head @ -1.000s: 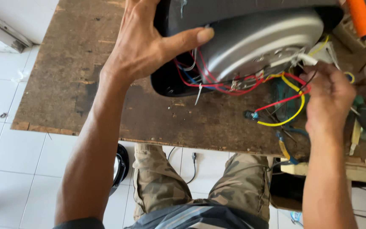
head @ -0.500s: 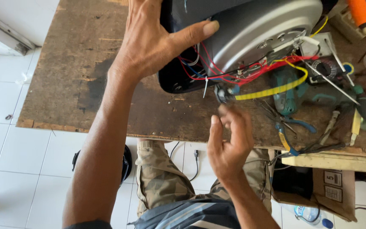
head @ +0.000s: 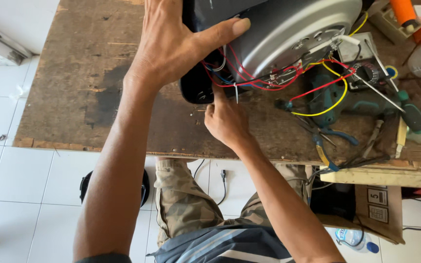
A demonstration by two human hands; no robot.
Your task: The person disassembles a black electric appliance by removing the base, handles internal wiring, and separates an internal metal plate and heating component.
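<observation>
The appliance (head: 288, 34), a black-shelled cooker-type body with a grey metal underside, lies tipped on the wooden worktable (head: 74, 73) so its wiring faces the person. The left hand (head: 171, 44) is spread flat against the black shell, thumb stretched across onto the grey metal, not clamped round anything; my read is that it braces the body so it can't roll. The right hand (head: 225, 119) is just below the shell's lower edge, fingers curled and pointing up at the red and blue wire bundle (head: 249, 78) and a small white tie hanging there; it touches or nearly touches them, but whether it pinches anything I cannot tell (fingertips are hidden behind the knuckles). A yellow wire (head: 327, 104) loops out to the right, toward a multimeter (head: 361, 53). Blue-handled pliers (head: 330, 141) and a green-handled screwdriver (head: 412, 117) lie near the right edge, within reach but untouched. An orange cylinder (head: 405, 12) stands at the top right. White floor tiles (head: 15, 170) show below the table edge.
</observation>
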